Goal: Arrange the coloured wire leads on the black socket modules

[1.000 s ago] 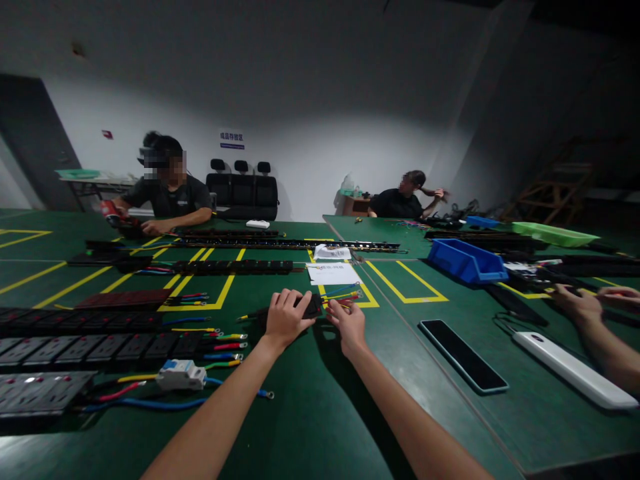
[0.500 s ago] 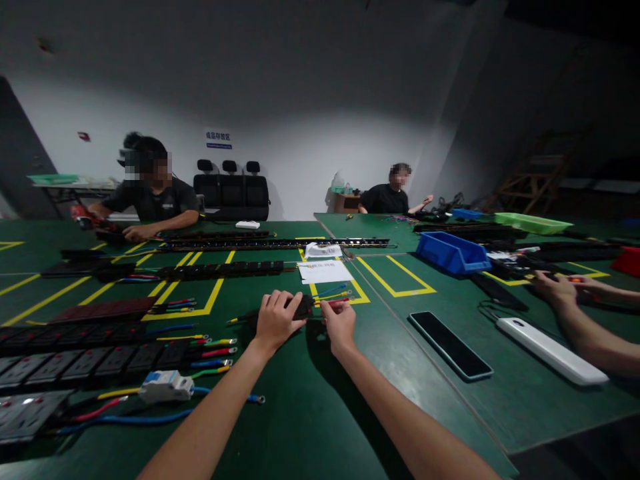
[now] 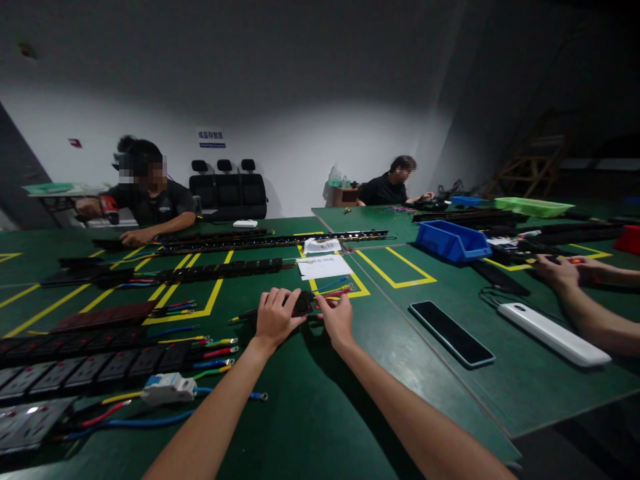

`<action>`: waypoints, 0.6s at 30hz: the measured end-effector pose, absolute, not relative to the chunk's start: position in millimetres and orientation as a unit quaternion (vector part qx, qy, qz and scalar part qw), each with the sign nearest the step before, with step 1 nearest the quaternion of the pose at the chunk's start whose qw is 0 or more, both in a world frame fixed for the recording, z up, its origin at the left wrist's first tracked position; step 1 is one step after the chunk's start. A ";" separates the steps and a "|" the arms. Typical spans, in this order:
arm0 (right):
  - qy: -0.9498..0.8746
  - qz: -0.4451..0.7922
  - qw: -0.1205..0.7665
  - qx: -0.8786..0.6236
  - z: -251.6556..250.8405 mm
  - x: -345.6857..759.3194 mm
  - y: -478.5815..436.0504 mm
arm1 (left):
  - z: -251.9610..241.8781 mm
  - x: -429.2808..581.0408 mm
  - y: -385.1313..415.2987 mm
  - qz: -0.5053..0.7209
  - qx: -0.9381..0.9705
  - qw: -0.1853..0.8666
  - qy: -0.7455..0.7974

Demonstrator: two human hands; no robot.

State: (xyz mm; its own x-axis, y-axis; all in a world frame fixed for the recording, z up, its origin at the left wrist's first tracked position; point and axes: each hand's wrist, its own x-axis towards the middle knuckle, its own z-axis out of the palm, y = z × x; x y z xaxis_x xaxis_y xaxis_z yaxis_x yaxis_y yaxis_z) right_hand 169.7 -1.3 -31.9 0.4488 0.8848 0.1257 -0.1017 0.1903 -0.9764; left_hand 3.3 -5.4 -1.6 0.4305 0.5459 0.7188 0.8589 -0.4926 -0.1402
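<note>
With forearms (image 3: 220,400) converging toward far edge of tabletop (image 3: 310,413), clasps black, blocky module (image 3: 303,303) palm-down in left hand (image 3: 275,317), bending fingers over its top. With right hand (image 3: 339,319), pinches thin, plastic-sheathed, ring-tipped wires (image 3: 343,291) beside module's end. Holds both between near and far edges, short of flat, rectangular white paper (image 3: 325,267).

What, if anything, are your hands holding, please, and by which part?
The left hand grips a black part from above, near its wired end. The right hand is at that end; whether it pinches a wire is unclear.
</note>
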 end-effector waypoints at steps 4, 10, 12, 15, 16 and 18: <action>-0.398 0.379 0.661 -0.511 -31.8 168.6 -2.1 | -1.9 3.9 -5.5 -0.308 -0.807 0.253 -0.435; -0.389 0.395 0.670 -0.493 -32.0 169.9 -2.1 | -3.8 4.6 -6.1 -0.305 -0.805 0.244 -0.447; -0.392 0.392 0.665 -0.500 -31.7 170.5 -2.4 | -4.5 4.7 -6.2 -0.305 -0.805 0.243 -0.447; -0.392 0.393 0.658 -0.508 -31.2 171.4 -3.4 | -5.1 4.9 -6.2 -0.303 -0.808 0.241 -0.445; -0.391 0.390 0.658 -0.513 -31.1 171.6 -3.7 | -5.2 4.9 -6.2 -0.302 -0.809 0.240 -0.444; -0.390 0.378 0.654 -0.526 -31.4 172.1 -4.2 | -5.1 5.3 -6.3 -0.301 -0.811 0.240 -0.441</action>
State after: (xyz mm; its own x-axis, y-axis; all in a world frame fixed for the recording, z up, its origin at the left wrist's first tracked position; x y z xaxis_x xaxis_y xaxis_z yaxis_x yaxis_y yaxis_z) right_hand 172.1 -4.2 -31.4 0.4102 0.9051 0.1121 -0.0846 0.1602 -0.9834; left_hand 5.3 -6.3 -5.1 0.4307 0.5703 0.6994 0.8594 -0.4958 -0.1250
